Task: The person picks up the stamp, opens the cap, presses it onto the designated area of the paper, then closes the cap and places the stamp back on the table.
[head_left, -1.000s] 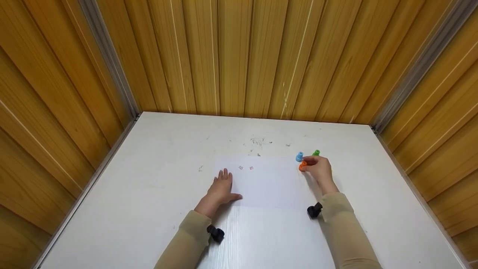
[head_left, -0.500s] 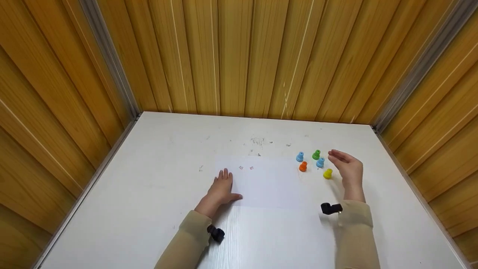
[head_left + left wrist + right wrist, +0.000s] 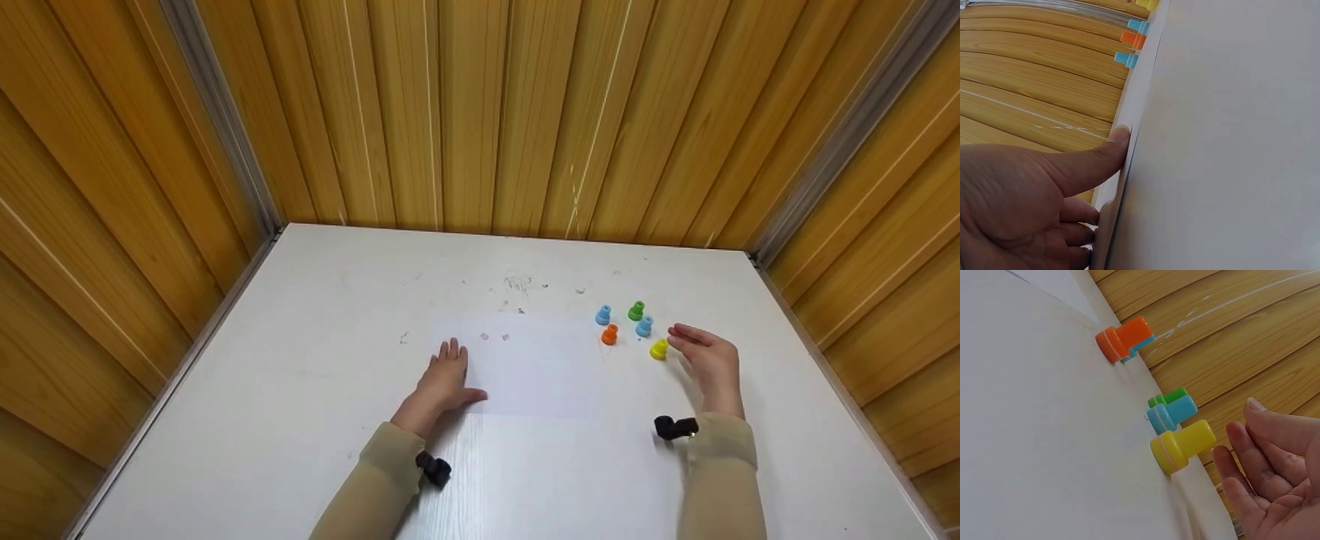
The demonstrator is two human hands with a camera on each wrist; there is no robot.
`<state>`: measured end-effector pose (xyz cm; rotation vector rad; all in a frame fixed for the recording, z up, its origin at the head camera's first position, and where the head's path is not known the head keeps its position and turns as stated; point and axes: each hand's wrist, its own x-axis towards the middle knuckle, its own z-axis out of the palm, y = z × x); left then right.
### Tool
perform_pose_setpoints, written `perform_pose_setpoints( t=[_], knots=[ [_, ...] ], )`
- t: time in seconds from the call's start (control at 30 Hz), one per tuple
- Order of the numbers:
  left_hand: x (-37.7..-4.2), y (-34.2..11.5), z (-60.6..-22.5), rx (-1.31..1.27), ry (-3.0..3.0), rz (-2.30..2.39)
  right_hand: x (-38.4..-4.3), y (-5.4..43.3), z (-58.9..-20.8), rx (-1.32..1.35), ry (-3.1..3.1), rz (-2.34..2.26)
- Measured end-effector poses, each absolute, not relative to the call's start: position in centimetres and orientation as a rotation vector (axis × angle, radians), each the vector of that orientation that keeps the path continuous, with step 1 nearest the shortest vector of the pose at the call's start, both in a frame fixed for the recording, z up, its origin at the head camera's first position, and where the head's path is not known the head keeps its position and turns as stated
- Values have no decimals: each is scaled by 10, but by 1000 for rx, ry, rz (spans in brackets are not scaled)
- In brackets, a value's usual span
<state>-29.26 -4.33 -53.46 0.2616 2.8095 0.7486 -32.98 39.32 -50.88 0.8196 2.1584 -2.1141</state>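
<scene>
My left hand [image 3: 444, 379] rests with spread fingers on the left edge of a white sheet of paper [image 3: 536, 379]. Two small reddish prints [image 3: 505, 337] show near the sheet's upper left. My right hand [image 3: 709, 367] hovers just right of a yellow stamp [image 3: 658, 350], its fingers relaxed and holding nothing. In the right wrist view the fingertips point toward the yellow stamp's [image 3: 1196, 439] handle with a gap between. Upright by it stand a blue stamp [image 3: 644, 327], a green stamp [image 3: 636, 311], an orange stamp [image 3: 609, 335] and another blue stamp [image 3: 603, 316].
The white table [image 3: 337, 300] bears scattered dark marks [image 3: 517, 283] beyond the paper. Wood-look panel walls [image 3: 465, 112] enclose its back and both sides. A black camera [image 3: 433, 469] sits on the left wrist, and another black camera [image 3: 675, 428] on the right.
My right hand has let go of the orange stamp, leaving it standing, and moved right, then slightly nearer me beside the yellow stamp. The left hand has stayed put.
</scene>
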Motion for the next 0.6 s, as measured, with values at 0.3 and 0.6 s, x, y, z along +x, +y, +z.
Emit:
perform_pose_setpoints(
  t=[0.3, 0.6],
  knots=[
    [-291, -43, -534, 247, 2802, 732, -333, 390, -521, 802, 2190, -2060],
    [-291, -42, -533, 236, 2811, 725, -335, 383, -528, 783, 2348, -1876]
  ],
)
